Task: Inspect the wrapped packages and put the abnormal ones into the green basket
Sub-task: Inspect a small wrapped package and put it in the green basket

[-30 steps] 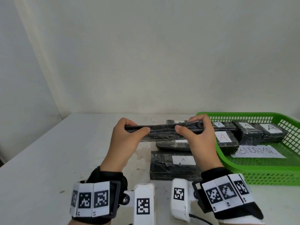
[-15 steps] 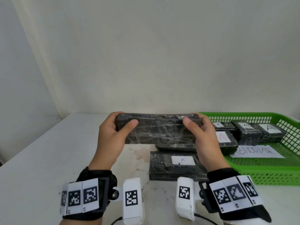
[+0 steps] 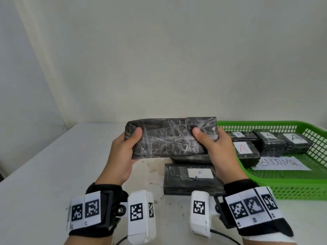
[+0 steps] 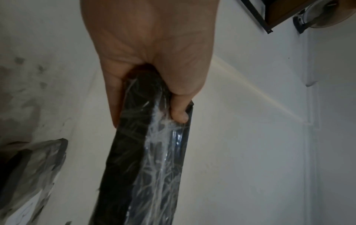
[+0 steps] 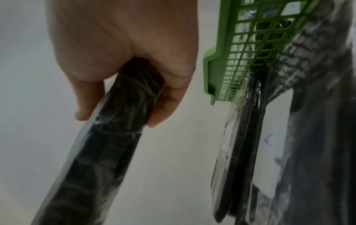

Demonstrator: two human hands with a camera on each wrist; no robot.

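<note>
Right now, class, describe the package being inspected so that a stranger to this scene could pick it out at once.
Start at the green basket on the right of the white table; just left of it, black wrapped packages lie flat. The held package is above them, gripped at its ends by the left hand and right hand. The face shown bears no white label.

We take this to be a plain test or sorting station rather than a home. A bare white counter point(image 3: 44, 174) stands in the corner of unadorned pale walls point(image 3: 159, 59). A green basket point(image 3: 300, 188) holds a paper sheet point(image 3: 281, 163) hand-lettered "ABNORMAL", and black wrapped packages point(image 3: 192, 181) carry white labels point(image 3: 200, 173) marked "A". The person's wrists bear bands with printed square marker codes point(image 3: 85, 212) and white camera housings point(image 3: 140, 219), which shows us a recording setup.
</note>
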